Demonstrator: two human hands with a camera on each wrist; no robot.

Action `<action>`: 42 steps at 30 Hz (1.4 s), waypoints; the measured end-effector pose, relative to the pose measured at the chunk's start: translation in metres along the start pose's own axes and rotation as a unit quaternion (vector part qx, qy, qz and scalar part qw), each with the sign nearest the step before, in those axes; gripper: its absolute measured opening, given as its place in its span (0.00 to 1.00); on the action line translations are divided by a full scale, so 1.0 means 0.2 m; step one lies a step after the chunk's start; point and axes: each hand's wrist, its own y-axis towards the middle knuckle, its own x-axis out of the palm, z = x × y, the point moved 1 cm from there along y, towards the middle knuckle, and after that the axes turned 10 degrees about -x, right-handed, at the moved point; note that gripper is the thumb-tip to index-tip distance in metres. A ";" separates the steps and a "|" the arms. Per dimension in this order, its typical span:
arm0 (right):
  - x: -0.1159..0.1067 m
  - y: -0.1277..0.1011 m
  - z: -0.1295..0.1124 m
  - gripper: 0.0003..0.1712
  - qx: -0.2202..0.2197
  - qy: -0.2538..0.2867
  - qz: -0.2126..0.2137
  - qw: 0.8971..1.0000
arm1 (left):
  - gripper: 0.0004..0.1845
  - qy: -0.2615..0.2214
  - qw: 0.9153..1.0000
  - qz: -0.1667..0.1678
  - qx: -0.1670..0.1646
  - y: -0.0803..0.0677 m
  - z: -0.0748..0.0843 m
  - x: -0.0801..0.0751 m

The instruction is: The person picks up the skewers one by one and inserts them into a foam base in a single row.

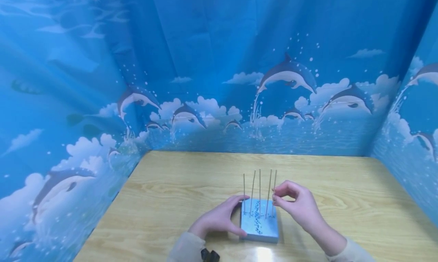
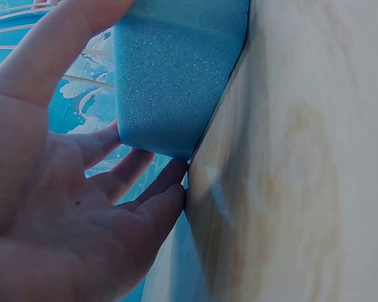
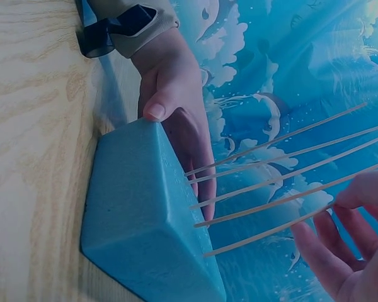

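Note:
A blue foam block (image 1: 259, 227) lies on the wooden table (image 1: 178, 193) with several thin wooden sticks (image 1: 259, 189) standing upright in its top. My left hand (image 1: 239, 216) holds the block's left side, thumb at the near corner and fingers along the far edge. The left wrist view shows the block (image 2: 176, 69) against that palm (image 2: 69, 207). My right hand (image 1: 275, 196) pinches the rightmost stick about halfway up. In the right wrist view the sticks (image 3: 271, 182) jut from the block (image 3: 145, 220), with right fingertips (image 3: 346, 226) at the lowest one.
Blue dolphin-print sheets (image 1: 219, 83) wall the table at the back and on both sides. Bare wood surrounds the block. A dark strap (image 1: 209, 255) sits at my left cuff.

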 end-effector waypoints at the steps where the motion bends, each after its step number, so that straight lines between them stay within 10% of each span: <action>1: 0.00 0.00 0.00 0.10 0.000 -0.002 0.000 1.000 | 0.60 0.001 1.000 0.000 0.001 0.00 0.00 0.00; 42: 0.02 -0.03 0.02 0.11 -0.013 -0.022 0.015 1.000 | 0.60 -0.006 1.000 -0.001 0.005 0.01 -0.01 0.01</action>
